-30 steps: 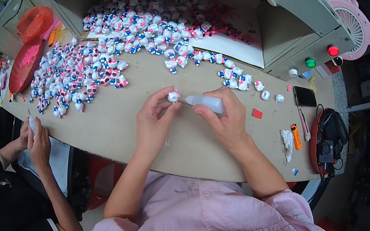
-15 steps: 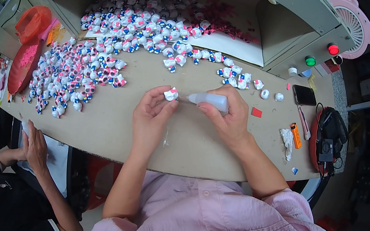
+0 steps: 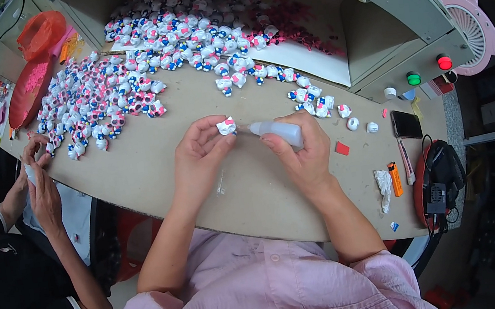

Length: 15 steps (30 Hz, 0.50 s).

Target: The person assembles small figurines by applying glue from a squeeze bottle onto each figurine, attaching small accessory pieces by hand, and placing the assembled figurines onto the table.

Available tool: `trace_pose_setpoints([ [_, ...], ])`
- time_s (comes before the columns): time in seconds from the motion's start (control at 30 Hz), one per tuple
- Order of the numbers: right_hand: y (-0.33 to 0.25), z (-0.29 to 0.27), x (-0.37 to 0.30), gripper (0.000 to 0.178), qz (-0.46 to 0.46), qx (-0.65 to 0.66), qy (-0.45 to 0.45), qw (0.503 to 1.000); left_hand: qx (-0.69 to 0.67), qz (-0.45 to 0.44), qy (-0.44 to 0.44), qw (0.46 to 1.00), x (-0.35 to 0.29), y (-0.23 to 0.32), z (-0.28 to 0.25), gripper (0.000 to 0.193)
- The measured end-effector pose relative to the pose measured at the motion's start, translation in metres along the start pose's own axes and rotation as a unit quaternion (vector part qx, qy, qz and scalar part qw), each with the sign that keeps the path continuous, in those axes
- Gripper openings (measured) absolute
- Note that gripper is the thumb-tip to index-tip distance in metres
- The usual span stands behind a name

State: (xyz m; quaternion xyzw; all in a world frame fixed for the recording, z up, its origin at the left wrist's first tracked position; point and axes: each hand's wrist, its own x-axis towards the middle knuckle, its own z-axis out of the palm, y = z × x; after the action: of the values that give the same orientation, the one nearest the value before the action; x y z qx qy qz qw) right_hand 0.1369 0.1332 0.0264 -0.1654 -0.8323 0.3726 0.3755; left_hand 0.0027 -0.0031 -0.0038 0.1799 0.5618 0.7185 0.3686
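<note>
Between the thumb and fingers of my left hand is a small white cat-shaped figurine with a pink patch on top. My right hand grips a translucent squeeze bottle, tipped sideways so its nozzle points left at the figurine. The nozzle's thin tip is at or very close to the figurine's right side; I cannot tell whether they touch. Ahead of my hands, several loose white, blue and pink figurines trail off a large heap.
A second figurine pile lies left, near a red tray of pink pieces. On the right are a phone, an orange lighter, crumpled tissue, a black pouch and a pink fan. A co-worker's hands are at far left.
My hands keep nearly the same pose, with the nozzle still at the figurine. At far left, the co-worker's other hand has come up to the table edge beside the first.
</note>
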Motion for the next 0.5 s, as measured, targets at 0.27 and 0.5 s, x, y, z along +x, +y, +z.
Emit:
trace_pose_setpoints([
  [0.27, 0.0012, -0.0040, 0.0008, 0.031, -0.004, -0.019, -0.008, 1.000, -0.010, 0.008, 0.012, 1.000, -0.0001, 0.0004, 0.0023, 0.034],
  [0.5, 0.0079, -0.0028, 0.0052, 0.026, 0.142, 0.152, -0.009, 0.978, -0.007, 0.003, 0.019, 1.000, -0.0001, 0.0057, 0.0056, 0.035],
])
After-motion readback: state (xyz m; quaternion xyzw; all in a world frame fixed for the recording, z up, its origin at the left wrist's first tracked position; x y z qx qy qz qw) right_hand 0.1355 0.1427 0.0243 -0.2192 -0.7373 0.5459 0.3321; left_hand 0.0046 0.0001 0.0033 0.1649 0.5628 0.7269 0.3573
